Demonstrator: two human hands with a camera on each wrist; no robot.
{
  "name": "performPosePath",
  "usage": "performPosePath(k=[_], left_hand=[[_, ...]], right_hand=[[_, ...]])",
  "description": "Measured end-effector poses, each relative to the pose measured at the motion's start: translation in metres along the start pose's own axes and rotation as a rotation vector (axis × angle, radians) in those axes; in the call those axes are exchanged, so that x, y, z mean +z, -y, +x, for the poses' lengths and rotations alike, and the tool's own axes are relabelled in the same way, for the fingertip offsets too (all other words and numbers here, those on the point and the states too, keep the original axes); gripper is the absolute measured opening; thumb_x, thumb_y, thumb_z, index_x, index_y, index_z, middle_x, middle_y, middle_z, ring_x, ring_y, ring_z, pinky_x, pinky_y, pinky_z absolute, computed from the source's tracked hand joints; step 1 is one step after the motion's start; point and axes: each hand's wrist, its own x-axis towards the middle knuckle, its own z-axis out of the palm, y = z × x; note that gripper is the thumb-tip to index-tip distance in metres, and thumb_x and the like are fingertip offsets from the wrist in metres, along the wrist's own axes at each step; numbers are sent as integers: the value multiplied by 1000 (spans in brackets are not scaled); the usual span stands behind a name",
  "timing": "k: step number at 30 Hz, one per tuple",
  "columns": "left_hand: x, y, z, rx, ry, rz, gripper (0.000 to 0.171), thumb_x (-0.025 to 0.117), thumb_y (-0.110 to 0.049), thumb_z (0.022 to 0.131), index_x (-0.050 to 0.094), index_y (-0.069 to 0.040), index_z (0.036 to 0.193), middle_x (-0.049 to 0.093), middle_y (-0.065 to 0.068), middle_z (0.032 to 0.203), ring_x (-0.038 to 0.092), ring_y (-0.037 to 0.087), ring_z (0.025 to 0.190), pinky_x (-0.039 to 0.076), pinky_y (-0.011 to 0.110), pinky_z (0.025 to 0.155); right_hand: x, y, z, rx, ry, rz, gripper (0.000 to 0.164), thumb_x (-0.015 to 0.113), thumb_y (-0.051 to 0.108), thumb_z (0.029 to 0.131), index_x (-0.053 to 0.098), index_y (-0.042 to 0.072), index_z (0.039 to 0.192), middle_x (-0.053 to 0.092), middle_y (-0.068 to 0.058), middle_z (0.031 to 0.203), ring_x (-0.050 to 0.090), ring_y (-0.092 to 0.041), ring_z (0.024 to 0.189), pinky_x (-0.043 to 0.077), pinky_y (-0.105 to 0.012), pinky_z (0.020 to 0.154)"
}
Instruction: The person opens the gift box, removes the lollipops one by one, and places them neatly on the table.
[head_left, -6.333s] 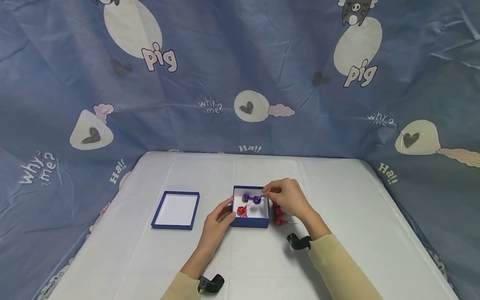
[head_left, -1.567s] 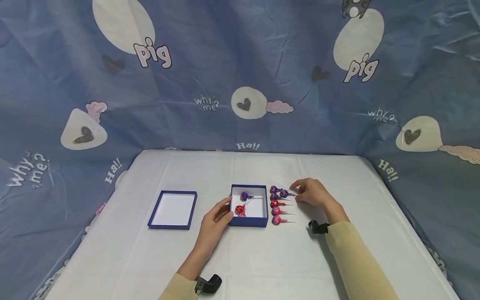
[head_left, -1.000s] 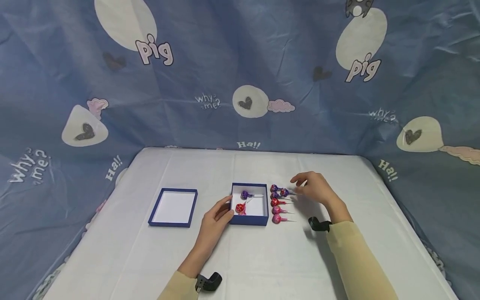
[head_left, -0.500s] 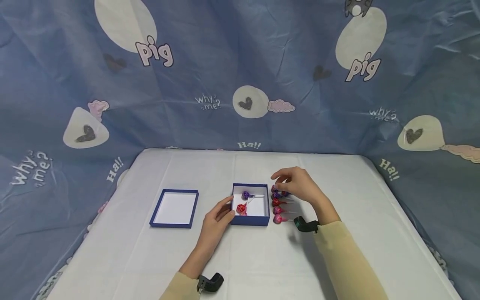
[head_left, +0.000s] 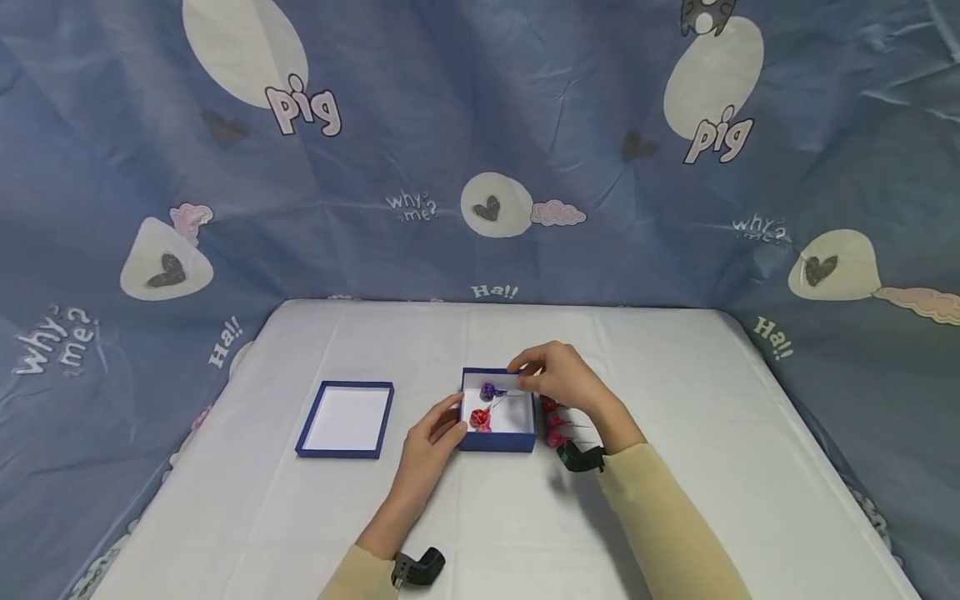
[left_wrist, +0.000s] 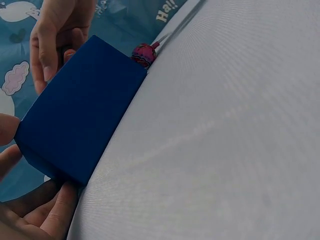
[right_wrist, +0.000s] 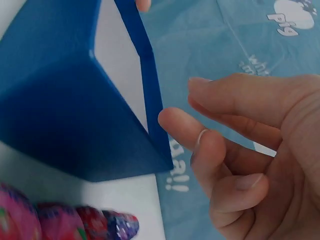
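A blue box (head_left: 497, 442) with a white inside stands in the middle of the table, holding a purple lollipop (head_left: 489, 391) and a red lollipop (head_left: 479, 418), with a bit of pink wrapper under the red one. My left hand (head_left: 427, 450) grips the box's left side, thumb at the front corner and fingers along the wall. Over the box's back right corner hovers my right hand (head_left: 562, 379), thumb and fingers apart with nothing between them in the right wrist view. Close to the right wall lie several lollipops (head_left: 555, 421), the farther ones hidden by this hand.
A shallow blue lid (head_left: 340, 454) with a white inside lies left of the box. The white table (head_left: 480, 533) meets a blue printed cloth (head_left: 600, 267) at the back.
A purple lollipop from the box now lies with the row on the right. My right hand let go there, then moved left over the box. The left hand stays put.
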Motion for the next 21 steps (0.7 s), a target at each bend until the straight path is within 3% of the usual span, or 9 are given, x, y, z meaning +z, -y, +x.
performPosePath(k=[5, 8, 14, 21], left_hand=[[-1, -1, -1, -2, 8, -6, 47, 65, -13, 99, 55, -11, 145, 54, 24, 140, 52, 35, 131, 46, 33, 107], [-1, -1, -1, -3, 14, -9, 47, 66, -13, 99, 56, -11, 144, 54, 24, 140, 52, 35, 131, 46, 33, 108], [-1, 1, -1, 1, 7, -18, 46, 66, -12, 98, 56, -11, 144, 54, 25, 139, 53, 35, 130, 46, 32, 107], [0, 1, 1, 1, 14, -32, 46, 66, -11, 98, 56, -11, 144, 54, 25, 139, 53, 36, 131, 47, 31, 106]], right_hand=[[12, 3, 6, 3, 53, 51, 23, 77, 10, 87, 77, 11, 110, 73, 1, 84, 61, -18, 63, 54, -33, 54], [17, 2, 8, 6, 76, 48, 23, 78, 9, 87, 77, 10, 110, 74, 1, 86, 60, -16, 67, 54, -32, 57], [24, 5, 15, 3, 130, -30, 20, 79, 8, 86, 79, 11, 106, 74, 4, 91, 65, -11, 83, 56, -31, 70], [27, 13, 24, 4, 206, -149, 22, 79, 2, 83, 80, 12, 102, 75, -1, 92, 63, -13, 80, 54, -31, 70]])
